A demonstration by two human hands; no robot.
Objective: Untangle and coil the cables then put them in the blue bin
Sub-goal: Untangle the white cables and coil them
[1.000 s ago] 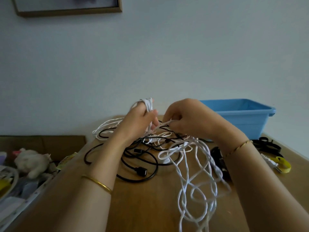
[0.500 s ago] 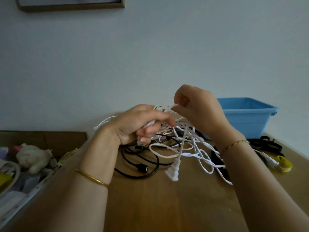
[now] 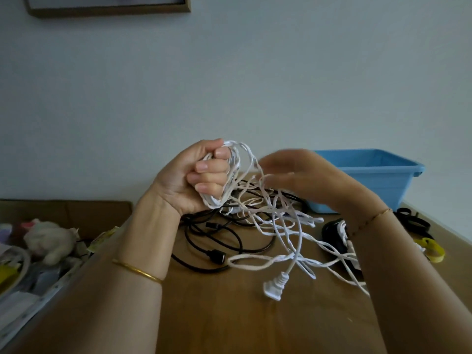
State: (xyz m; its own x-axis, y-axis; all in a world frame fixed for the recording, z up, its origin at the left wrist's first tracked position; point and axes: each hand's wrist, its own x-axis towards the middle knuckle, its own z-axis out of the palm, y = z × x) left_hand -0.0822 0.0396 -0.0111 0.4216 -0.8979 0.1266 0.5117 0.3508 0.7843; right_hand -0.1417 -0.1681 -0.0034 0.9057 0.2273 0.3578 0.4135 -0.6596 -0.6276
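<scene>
My left hand [image 3: 196, 180] grips a bunch of coiled loops of the white cable [image 3: 278, 226], palm turned towards me. The rest of that cable trails down in loose loops to the wooden table [image 3: 229, 315], and its white plug [image 3: 274, 288] hangs low. My right hand [image 3: 301, 177] is blurred, fingers extended, among the white strands just right of the coil; whether it holds one I cannot tell. A black cable [image 3: 219, 241] lies tangled on the table under the hands. The blue bin [image 3: 370, 177] stands at the back right.
More black cables [image 3: 411, 221] and a yellow strap [image 3: 431, 249] lie at the right edge of the table. A black item [image 3: 332, 233] sits beside my right forearm. Left of the table is a tray of clutter with a white plush toy [image 3: 51, 238].
My left hand has turned palm-up and lifted the white coil. My right hand has let go of its pinch, dropped and opened. The white plug has moved to the right.
</scene>
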